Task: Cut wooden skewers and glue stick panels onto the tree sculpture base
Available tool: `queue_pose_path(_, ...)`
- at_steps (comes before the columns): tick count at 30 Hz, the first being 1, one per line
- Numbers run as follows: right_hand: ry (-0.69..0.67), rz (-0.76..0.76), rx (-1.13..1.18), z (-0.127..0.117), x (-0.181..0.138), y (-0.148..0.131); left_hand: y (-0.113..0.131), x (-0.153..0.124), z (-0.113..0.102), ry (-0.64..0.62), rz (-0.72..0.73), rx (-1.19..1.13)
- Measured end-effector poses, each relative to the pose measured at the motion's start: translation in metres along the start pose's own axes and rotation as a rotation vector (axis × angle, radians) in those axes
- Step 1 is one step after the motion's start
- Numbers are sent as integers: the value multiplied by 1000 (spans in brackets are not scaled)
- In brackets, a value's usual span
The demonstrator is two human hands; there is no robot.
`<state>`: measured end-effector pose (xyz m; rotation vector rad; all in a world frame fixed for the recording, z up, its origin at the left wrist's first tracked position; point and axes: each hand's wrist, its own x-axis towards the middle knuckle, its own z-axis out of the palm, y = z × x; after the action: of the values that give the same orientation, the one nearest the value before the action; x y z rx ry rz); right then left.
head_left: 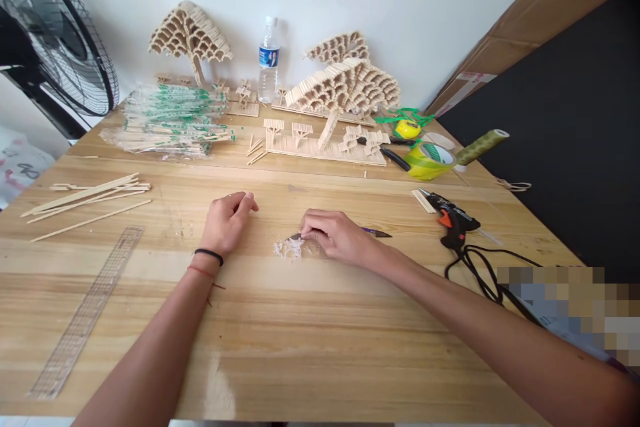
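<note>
My right hand rests on the wooden table and grips a slim craft knife. Its blade tip lies beside a small heap of pale shavings. A little to the left, my left hand lies on the table with its fingers curled in, and nothing shows in it. A black band and a red thread circle the left wrist.
Loose wooden sticks and a clear ruler lie at the left. Packed chopsticks, stick-built models and a water bottle stand at the back. A glue gun with cord, tape rolls and a fan are nearby.
</note>
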<state>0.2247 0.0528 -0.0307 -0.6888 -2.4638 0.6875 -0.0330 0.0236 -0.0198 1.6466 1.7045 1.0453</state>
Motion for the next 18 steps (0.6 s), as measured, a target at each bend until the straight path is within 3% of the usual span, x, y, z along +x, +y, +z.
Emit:
queue_pose_path(5, 139, 111, -60, -1, 17, 3, 0, 0, 0, -1, 12, 8)
queue_pose_path(9, 94, 89, -123, 3, 22, 6, -2, 1, -1, 15, 15, 15)
queue_pose_path(18, 35, 34, -44, 0, -2, -1, -2, 1, 0, -8, 39, 45)
